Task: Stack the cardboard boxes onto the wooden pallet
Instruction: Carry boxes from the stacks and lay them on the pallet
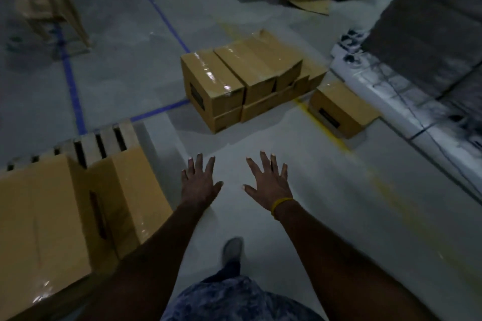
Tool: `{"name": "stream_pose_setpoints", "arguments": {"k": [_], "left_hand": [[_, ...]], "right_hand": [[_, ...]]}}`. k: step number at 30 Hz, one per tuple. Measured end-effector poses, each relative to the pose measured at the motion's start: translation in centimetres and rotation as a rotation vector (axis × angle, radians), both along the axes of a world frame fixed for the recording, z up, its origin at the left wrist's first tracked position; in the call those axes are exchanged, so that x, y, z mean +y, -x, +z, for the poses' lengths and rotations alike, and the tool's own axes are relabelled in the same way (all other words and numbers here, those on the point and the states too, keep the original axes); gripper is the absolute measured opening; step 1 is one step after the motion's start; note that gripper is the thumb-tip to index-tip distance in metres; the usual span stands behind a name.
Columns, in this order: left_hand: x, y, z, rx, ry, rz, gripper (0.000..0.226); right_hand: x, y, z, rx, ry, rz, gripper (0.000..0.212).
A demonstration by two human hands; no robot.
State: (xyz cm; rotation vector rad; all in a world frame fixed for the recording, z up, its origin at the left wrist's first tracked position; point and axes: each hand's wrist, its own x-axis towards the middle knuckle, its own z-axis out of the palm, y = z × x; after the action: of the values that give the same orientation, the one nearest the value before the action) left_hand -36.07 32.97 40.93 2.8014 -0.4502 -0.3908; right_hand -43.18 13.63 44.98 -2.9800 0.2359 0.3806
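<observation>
Left hand (199,185) and right hand (268,185): both spread flat, empty, held above grey floor. Taped brown cardboard boxes (242,81): heaped ahead, well apart from slatted wooden pallet (104,141) at left. Probably stiff, slick-taped, moderately heavy; grip opposite bottom edges.

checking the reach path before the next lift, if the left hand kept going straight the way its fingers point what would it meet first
Probably the taped cardboard box on top of the floor pile ahead. The left hand is open and empty, with only bare floor showing between them. Depth is unclear from one view, so it may dip to the floor first.
</observation>
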Motion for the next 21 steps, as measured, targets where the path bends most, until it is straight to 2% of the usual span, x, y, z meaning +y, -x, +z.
{"name": "stream_pose_setpoints", "arguments": {"k": [10,16,21], "left_hand": [[-19.1,-9.7,1.0,-0.024,0.031,-0.223,0.081],[-29.3,-11.7,1.3,-0.01,0.041,-0.331,0.081],[-37.4,-13.8,0.5,0.017,0.05,-0.333,0.081]], "right_hand": [[-17.8,-5.0,3.1,-0.032,0.087,-0.291,0.081],[-25.8,-6.1,3.0,-0.028,0.055,-0.416,0.081],[-33.8,-7.5,1.9,-0.016,0.004,-0.463,0.08]]}}
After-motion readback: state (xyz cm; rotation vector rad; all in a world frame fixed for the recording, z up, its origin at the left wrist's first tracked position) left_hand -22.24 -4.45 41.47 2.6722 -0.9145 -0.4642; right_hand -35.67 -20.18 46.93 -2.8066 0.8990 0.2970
